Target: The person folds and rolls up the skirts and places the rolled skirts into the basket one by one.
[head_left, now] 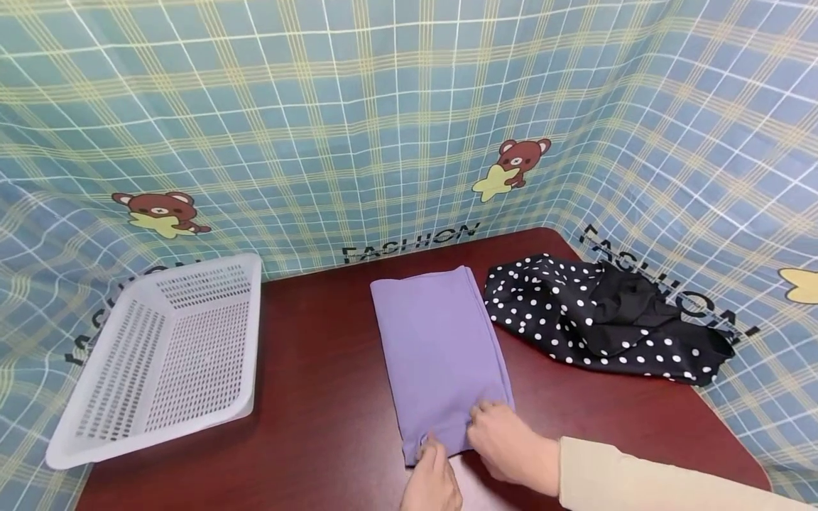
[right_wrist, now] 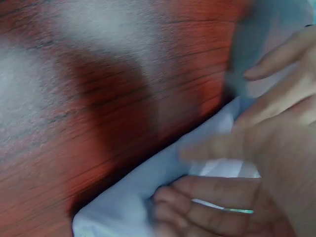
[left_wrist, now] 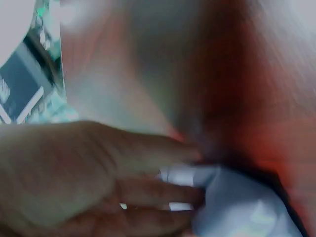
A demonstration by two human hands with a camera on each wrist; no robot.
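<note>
Near hem of folded purple garment (head_left: 441, 355) pinched by left hand (head_left: 433, 482) and right hand (head_left: 511, 447); corners best kept level, cloth held taut, when hem is lifted over on worktop (head_left: 319, 397).

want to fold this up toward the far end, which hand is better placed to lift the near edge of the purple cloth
Right hand, probably: its fingers already curl on the purple cloth's near edge, while the left hand touches only the corner.

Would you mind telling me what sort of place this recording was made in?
Probably a staged tabletop set for folding clothes, not a lived-in room: a dark red wooden table walled in by a checked bear-print backdrop cloth, with a white plastic basket and a folded purple garment laid out.
</note>
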